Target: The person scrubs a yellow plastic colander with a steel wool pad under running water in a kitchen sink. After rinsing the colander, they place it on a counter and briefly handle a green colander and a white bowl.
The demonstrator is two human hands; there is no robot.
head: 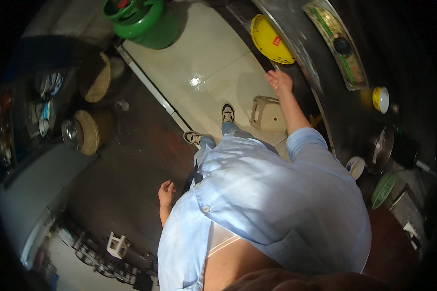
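My right hand (281, 82), slightly blurred, reaches forward with its fingers partly spread and nothing visible in them. It is near the lower edge of a yellow round plastic basin or colander (271, 40) with dark spots along its rim and a red label. Whether they touch is unclear. Below this hand stands a beige plastic stool (271, 115). My left hand (166, 192) hangs beside my light blue shirt, over the dark floor, with bent fingers. A tiny dark spot shows at its fingertips; whether it is a held thing cannot be told.
A green gas cylinder (145, 27) stands ahead on pale tiles. A dark counter on the right bears a long tray (337, 47), a yellow cup (380, 100), a pan (381, 147) and a green dish (383, 190). A raised strip (151, 83) borders the tiles. Round woven-topped stools or baskets (87, 132) stand left.
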